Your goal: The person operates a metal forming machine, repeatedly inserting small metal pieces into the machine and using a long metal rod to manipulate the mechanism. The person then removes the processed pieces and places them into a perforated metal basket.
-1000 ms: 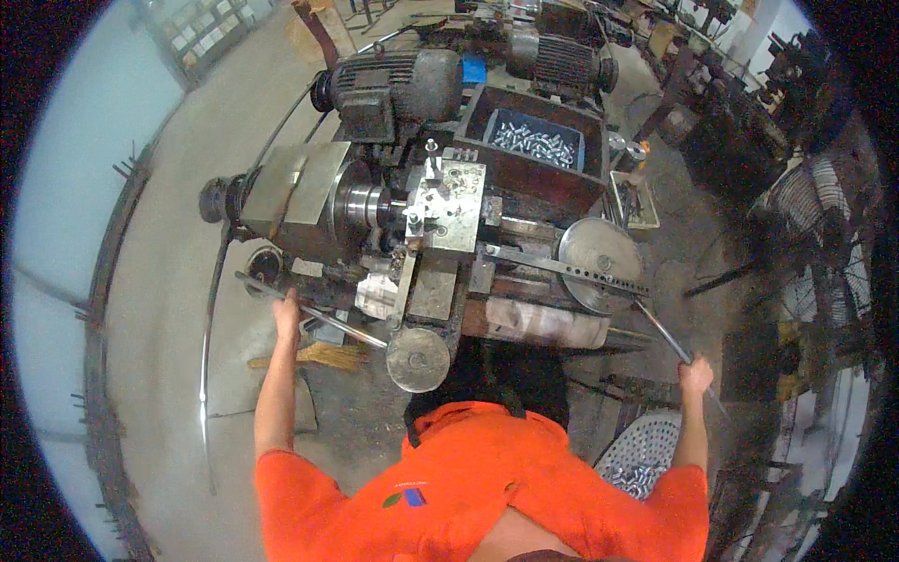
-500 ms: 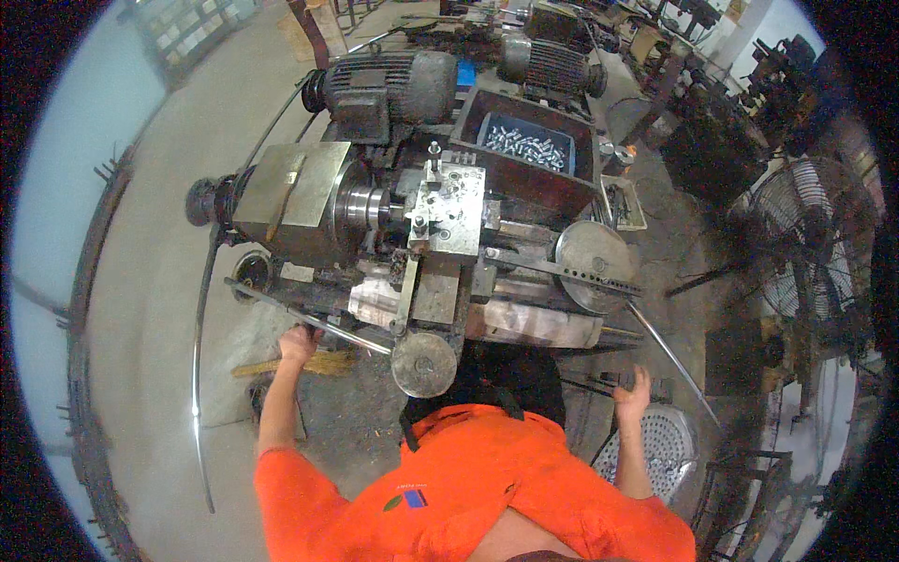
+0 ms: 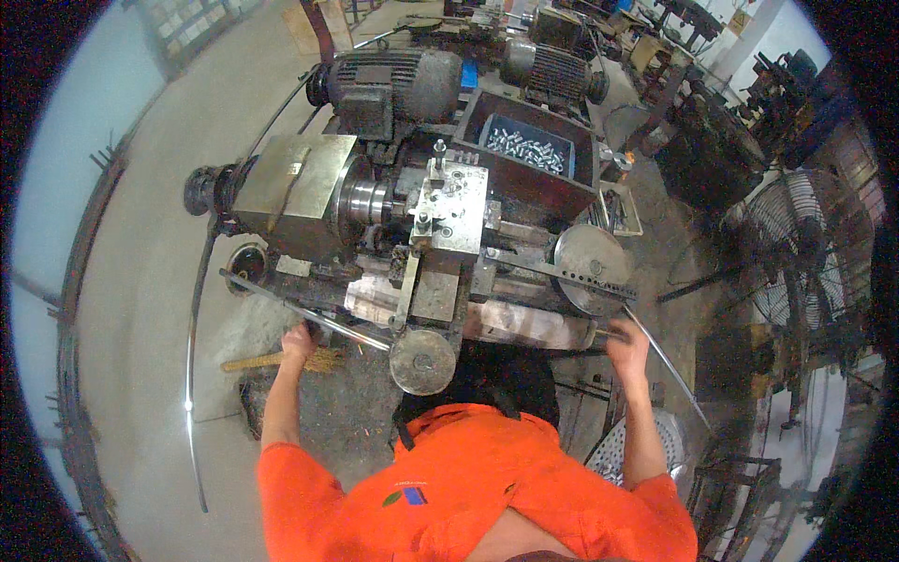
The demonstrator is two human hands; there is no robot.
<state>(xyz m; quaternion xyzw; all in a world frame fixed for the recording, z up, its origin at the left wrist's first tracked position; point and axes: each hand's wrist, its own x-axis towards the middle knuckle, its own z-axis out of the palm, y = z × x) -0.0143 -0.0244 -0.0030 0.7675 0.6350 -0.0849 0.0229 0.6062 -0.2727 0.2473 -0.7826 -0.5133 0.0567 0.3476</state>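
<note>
Our left hand (image 3: pixel 298 339) holds the long rod (image 3: pixel 309 316) at the lathe (image 3: pixel 440 234), fingers curled round it. Our right hand (image 3: pixel 626 339) grips a lever (image 3: pixel 655 361). If the rod slips, it could pinch us

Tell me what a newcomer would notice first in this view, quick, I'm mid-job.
The grey lathe fills the middle, with its square tool block on top and a round handwheel at its near edge. The left hand is at a long metal bar lying across the front; the right hand reaches a thin lever at the right. Behind, a bin of shiny metal parts catches the light.
</note>
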